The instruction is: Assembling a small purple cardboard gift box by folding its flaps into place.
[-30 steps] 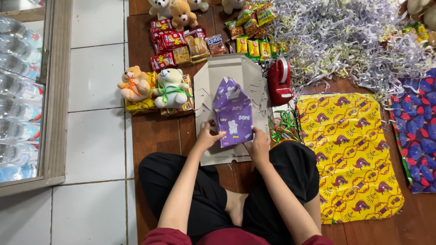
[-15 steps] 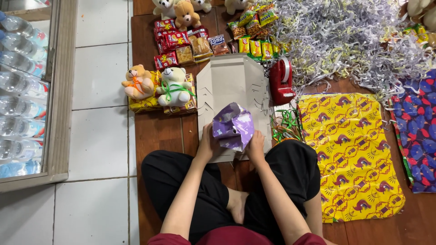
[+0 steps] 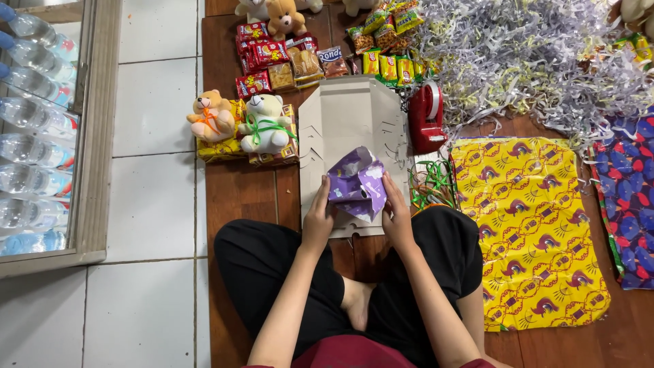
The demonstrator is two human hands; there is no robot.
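At frame centre, the left hand (image 3: 319, 219) and right hand (image 3: 396, 212) pinch opposite sides of a crumpled purple wrapping paper (image 3: 357, 182) over a flat cardboard sheet (image 3: 347, 119); it looks light, thin, easily torn, best held by its edges.

the purple wrapping paper (image 3: 357, 185) is covering the middle of the grey cardboard sheet (image 3: 347, 119), and what is lying inside its folds is not showing. the left hand (image 3: 318, 219) and right hand (image 3: 396, 215) are hiding its side edges. the shredded paper pile (image 3: 524, 54) and the blue patterned sheet (image 3: 630, 197) are running off the picture's edges. the snack packets (image 3: 272, 61) are too small to tell apart.
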